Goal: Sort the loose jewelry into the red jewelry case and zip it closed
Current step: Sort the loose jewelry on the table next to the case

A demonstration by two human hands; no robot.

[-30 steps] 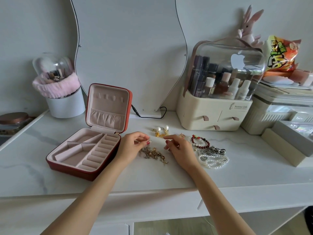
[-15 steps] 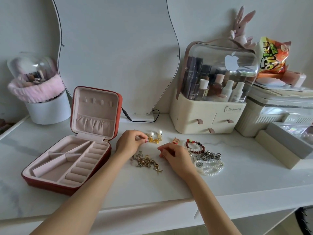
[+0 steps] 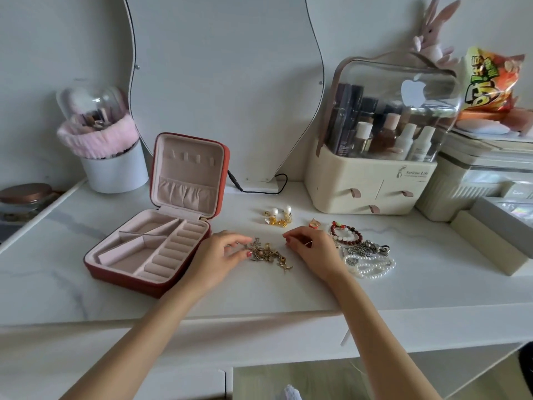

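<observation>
Both hands have come down a little toward the gold pile since a moment ago, and the left hand has left the pearl earrings. On the left of the counter sits the red case, wide open, lid standing up, with no jewelry seen in its trays. Just right of the case, the left hand has its fingers loosely spread, tips touching the edge of the gold pile; it does not grip anything yet. Behind the pile lie the pearl earrings. Next comes the right hand, fingers curled in; something thin and gold seems to show by a finger, but I cannot tell if it holds a piece. A small ring sits just behind that hand. Farther right lie the red bead bracelet, some silver chains and the pearl bracelet, all close together. The step looks like picking one piece out of the gold pile. To do it well, pinch just one piece, hold the rest down with the other hand so nothing drags, lift slowly, then lay it in a tray of the case.
</observation>
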